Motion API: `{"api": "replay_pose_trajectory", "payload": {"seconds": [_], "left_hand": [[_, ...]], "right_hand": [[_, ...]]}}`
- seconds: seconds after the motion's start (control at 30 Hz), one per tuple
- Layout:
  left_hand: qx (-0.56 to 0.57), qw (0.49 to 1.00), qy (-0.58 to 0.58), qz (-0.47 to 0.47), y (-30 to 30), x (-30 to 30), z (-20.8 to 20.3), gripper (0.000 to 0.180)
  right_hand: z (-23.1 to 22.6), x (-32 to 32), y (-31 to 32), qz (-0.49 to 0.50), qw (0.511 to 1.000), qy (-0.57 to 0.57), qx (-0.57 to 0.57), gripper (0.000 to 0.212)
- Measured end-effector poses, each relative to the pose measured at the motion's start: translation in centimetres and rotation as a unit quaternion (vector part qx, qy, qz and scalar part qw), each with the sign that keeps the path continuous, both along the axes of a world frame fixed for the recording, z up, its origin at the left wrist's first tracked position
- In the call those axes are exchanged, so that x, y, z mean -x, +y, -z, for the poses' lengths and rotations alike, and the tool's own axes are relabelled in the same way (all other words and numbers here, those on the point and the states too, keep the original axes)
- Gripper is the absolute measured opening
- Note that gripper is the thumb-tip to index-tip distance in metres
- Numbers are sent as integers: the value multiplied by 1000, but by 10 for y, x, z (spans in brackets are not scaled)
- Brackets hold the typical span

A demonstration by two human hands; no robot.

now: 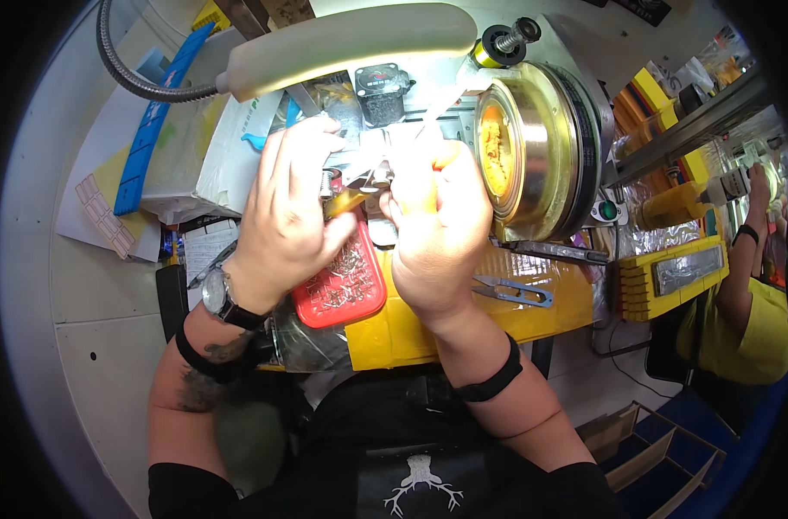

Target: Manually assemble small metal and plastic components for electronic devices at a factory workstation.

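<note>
Under the lamp, both hands meet at a small metal fixture (375,176) on the bench, washed out by glare. My left hand (281,208) reaches along its left side, fingers stretched and thumb apart, beside a small threaded metal piece (327,183). Fingers of my right hand (441,229) are closed in a pinch at the fixture's right side; whatever they hold is lost in the glare. Below the hands lies a red tray (372,310) with many small metal pins. A round metal drum (532,156) with an orange-yellow centre stands right of my right hand.
A white tube lamp (350,52) on a flexible neck arches over the work. Thread snips (515,292) rest on the yellow bench covering (394,346). Behind the fixture sits a dark square box (381,93). Stacked yellow trays (670,278) stand right, near another person's arm (752,233).
</note>
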State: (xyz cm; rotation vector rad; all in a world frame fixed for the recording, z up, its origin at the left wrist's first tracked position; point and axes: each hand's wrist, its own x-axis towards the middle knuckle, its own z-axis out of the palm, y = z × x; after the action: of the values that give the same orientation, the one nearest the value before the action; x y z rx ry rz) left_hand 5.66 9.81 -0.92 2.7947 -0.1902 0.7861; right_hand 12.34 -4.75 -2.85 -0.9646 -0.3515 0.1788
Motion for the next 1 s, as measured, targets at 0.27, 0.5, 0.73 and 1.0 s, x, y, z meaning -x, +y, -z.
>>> {"api": "replay_pose_trajectory", "payload": {"seconds": [0.27, 0.5, 0.73, 1.0], "left_hand": [[3, 1000, -11, 0, -24, 10, -43, 75], [81, 996, 36, 29, -37, 12, -32, 75], [190, 981, -27, 20, -46, 7, -2, 74], [480, 871, -12, 104, -41, 4, 1, 86]], "right_hand": [[4, -1, 0, 8, 1000, -22, 15, 7], [0, 0, -3, -4, 999, -25, 22, 6], [4, -3, -3, 9, 998, -56, 31, 5], [-2, -1, -5, 1, 999, -27, 30, 4]]}}
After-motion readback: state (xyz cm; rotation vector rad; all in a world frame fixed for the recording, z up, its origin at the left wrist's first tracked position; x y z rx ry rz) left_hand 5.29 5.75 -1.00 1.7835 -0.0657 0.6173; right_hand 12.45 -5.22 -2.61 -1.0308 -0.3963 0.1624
